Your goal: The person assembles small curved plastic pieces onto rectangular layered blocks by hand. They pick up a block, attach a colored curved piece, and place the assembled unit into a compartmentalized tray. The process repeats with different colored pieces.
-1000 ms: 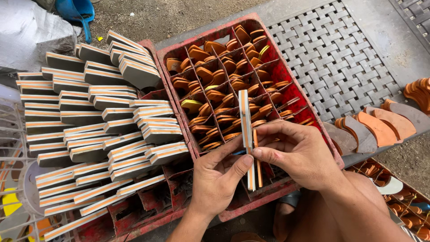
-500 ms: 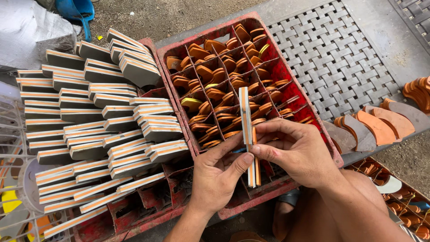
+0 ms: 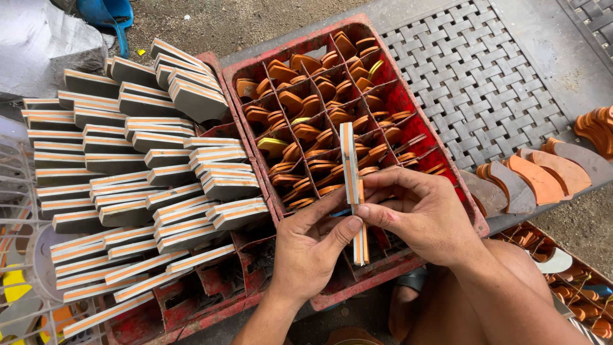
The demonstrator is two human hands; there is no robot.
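Head view: left hand and right hand have their fingers closed around a long grey-and-orange layered foam strip, upright over the red compartmented plastic crate. A loose pinch might let the layers slide apart and drop among the orange offcuts.

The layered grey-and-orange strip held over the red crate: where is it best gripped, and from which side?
Judging by its pose, grip the strip at its lower middle, pinching the broad flat faces from left and right, as the left hand and right hand do. It is long, thin and edge-on, so its ends give little purchase.
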